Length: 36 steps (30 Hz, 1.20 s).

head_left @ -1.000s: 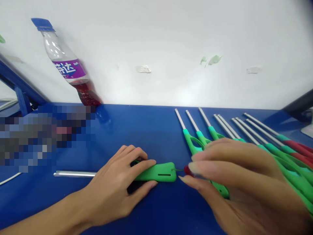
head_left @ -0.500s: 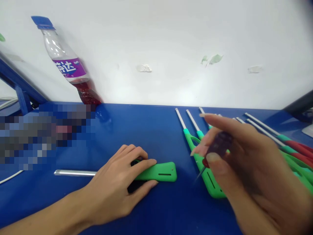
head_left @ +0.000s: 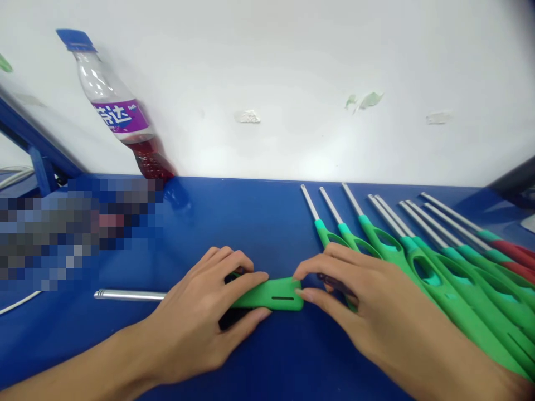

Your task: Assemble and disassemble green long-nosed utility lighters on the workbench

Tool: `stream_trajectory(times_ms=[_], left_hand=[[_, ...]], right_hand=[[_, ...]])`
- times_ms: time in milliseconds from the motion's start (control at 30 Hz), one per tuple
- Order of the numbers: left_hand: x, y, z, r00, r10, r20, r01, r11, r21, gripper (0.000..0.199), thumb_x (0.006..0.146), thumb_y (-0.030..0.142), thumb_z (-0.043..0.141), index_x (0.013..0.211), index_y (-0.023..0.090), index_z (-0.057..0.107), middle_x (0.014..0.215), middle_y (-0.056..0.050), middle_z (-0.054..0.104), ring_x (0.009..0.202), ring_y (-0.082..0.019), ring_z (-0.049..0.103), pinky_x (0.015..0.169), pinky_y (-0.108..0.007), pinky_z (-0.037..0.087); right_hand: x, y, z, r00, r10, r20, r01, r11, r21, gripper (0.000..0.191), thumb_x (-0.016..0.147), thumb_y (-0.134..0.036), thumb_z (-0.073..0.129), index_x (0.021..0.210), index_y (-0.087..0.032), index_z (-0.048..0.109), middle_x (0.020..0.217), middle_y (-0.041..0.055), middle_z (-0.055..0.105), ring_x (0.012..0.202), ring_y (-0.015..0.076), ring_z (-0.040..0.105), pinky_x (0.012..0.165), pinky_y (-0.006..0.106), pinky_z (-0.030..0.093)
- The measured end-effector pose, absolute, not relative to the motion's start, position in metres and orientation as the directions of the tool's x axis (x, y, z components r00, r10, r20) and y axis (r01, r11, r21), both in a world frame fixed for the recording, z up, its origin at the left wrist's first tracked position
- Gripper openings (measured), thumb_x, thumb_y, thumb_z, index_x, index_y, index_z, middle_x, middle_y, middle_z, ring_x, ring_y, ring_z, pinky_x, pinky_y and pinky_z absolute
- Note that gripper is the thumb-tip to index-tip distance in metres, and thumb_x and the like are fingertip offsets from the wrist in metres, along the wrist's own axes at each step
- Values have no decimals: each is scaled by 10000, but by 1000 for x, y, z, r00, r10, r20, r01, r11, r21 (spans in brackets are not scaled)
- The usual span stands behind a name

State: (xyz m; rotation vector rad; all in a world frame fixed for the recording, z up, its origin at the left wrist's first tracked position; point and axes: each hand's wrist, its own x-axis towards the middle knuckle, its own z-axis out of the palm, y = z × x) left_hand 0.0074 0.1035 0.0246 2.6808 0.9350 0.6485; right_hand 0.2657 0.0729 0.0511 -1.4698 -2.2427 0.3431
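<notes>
Holding the green lighter on the glossy blue tabletop, below a scuffed white wall, pinched between thumb and forefinger of the left hand, with the right hand curled round a dark tool, thumb and forefinger slightly parted at the handle's end.

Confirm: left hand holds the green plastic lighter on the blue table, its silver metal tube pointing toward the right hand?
Tube direction is wrong: in the head view, the silver metal tube points away from the right hand. The left hand does hold the green plastic lighter on the blue table.
</notes>
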Motion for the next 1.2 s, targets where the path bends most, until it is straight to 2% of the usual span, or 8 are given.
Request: stream_trajectory(times_ms=[233, 467, 567, 667, 833, 933, 1100, 1200], left_hand=[[6, 101, 23, 692, 640, 333, 533, -765, 361, 272, 1021, 293, 606, 1290, 262, 638, 1117, -47, 632, 966, -239, 591, 937, -490, 441], [7, 102, 24, 710, 627, 319, 520, -773, 363, 279, 1016, 299, 617, 1293, 268, 633, 1117, -43, 636, 968, -235, 590, 926, -473, 449], [7, 102, 25, 713, 628, 313, 521, -772, 364, 280, 1020, 302, 610, 1298, 274, 629, 1125, -41, 635, 974, -237, 590, 939, -482, 446], [7, 102, 26, 723, 623, 300, 520, -776, 357, 287, 1017, 296, 612, 1302, 268, 627, 1130, -45, 635, 974, -238, 589, 926, -476, 452], [7, 102, 25, 722, 632, 283, 529, -767, 363, 285, 1017, 298, 609, 1300, 271, 624, 1128, -45, 629, 976, -238, 575, 916, -472, 448], [7, 103, 25, 729, 616, 297, 518, -781, 349, 290, 1009, 281, 620, 1298, 261, 620, 1117, -51, 624, 965, -236, 566, 876, -452, 454], [9, 101, 30, 738, 550, 390, 469, -834, 290, 338, 1005, 291, 632, 1330, 204, 601, 1094, -83, 621, 960, -244, 550, 862, -448, 457], [9, 95, 34, 743, 484, 462, 404, -875, 268, 281, 999, 271, 655, 1264, 184, 622, 1048, -84, 638, 959, -243, 548, 881, -449, 456]], right_hand=[[268, 70, 39, -388, 890, 238, 802, 453, -389, 149, 1049, -251, 537, 1010, -294, 674, 972, -18, 659, 751, 128, 687, 759, 274, 529], [264, 73, 37, -438, 837, 328, 787, 534, -309, 170, 1034, -172, 510, 922, -252, 609, 905, -25, 607, 663, 137, 668, 605, 280, 487], [263, 74, 35, -445, 830, 334, 786, 542, -298, 163, 1033, -168, 514, 931, -248, 612, 912, -23, 608, 654, 138, 665, 588, 279, 484], [262, 74, 37, -446, 836, 320, 774, 540, -331, 162, 1044, -182, 511, 933, -246, 610, 928, -21, 619, 701, 132, 679, 642, 266, 509], [263, 72, 54, -343, 885, 314, 771, 456, -444, 133, 1053, -232, 540, 956, -275, 620, 931, -47, 628, 607, 75, 624, 552, 225, 451], [262, 70, 61, -308, 890, 336, 744, 445, -498, 113, 1037, -228, 585, 961, -296, 633, 946, -63, 631, 673, 52, 645, 588, 193, 459], [254, 63, 52, -352, 870, 345, 658, 492, -569, 86, 1042, -234, 586, 999, -290, 635, 970, -47, 640, 696, 53, 649, 654, 181, 491], [249, 58, 45, -388, 841, 376, 599, 541, -590, 80, 1049, -249, 569, 1003, -280, 627, 975, -38, 641, 703, 56, 666, 680, 171, 525]])
